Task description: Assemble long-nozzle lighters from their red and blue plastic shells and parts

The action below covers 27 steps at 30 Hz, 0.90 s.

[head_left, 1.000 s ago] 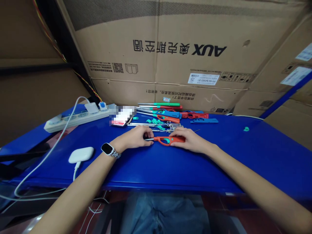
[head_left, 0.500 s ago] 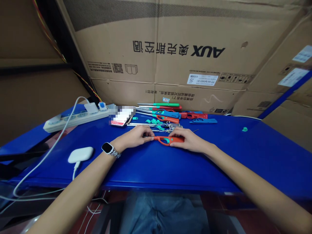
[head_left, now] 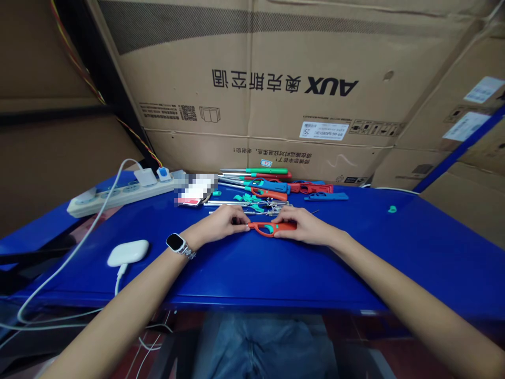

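An orange-red stick lighter [head_left: 270,228] with a teal trigger lies on the blue table [head_left: 276,263], held between both hands. My left hand [head_left: 221,223] pinches its metal tube end, fingers closed; a smartwatch [head_left: 175,243] sits on that wrist. My right hand [head_left: 305,226] grips the plastic handle end. Just behind the hands lie several loose teal parts [head_left: 248,199] and metal tubes [head_left: 224,203].
A pile of green, red and blue lighters [head_left: 268,181] and a blue shell half [head_left: 327,196] lie at the back. A power strip [head_left: 122,192], a white charger puck [head_left: 128,252] with cable, a teal bit [head_left: 392,209] and large cardboard boxes [head_left: 276,89] surround the table.
Both hands have stayed on the orange-red lighter; the left fingers have closed in a little toward the handle. The camera has tilted slightly.
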Tool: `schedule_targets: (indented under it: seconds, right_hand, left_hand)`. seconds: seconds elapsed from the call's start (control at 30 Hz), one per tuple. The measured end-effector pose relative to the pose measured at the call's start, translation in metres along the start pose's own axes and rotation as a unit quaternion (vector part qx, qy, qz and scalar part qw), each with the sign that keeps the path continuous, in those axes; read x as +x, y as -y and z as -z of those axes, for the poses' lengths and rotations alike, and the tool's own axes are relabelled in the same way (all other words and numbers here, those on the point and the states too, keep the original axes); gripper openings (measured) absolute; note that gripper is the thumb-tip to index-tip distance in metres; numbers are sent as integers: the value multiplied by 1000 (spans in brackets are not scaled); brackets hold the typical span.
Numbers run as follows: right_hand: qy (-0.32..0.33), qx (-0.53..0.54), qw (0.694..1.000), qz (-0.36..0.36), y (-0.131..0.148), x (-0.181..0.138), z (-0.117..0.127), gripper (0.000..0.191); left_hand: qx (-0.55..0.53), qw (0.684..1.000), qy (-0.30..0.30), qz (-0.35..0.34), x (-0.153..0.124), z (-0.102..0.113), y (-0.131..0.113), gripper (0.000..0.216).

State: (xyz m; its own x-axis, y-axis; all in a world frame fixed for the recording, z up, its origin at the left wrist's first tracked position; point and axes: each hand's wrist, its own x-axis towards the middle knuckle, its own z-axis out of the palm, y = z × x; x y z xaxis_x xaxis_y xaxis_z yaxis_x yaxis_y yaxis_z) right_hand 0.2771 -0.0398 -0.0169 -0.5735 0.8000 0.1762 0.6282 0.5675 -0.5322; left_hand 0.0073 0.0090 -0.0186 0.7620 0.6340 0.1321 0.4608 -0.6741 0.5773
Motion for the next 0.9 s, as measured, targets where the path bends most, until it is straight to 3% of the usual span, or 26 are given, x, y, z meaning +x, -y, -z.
schedule_targets:
  seconds: [0.43,0.7,0.9]
  right_hand:
    - [23,-9,999,-39,5,1,8,26]
    - [36,-31,999,-22,1,4,10,29]
    - [66,-40,997,-21,0,7,15,31]
  left_hand:
    - [54,998,-7,5,2,-5,-4,19]
    - [69,998,-1,13,4,-7,-2,18]
    - [98,994,-23,-32,1,-4,-5,23]
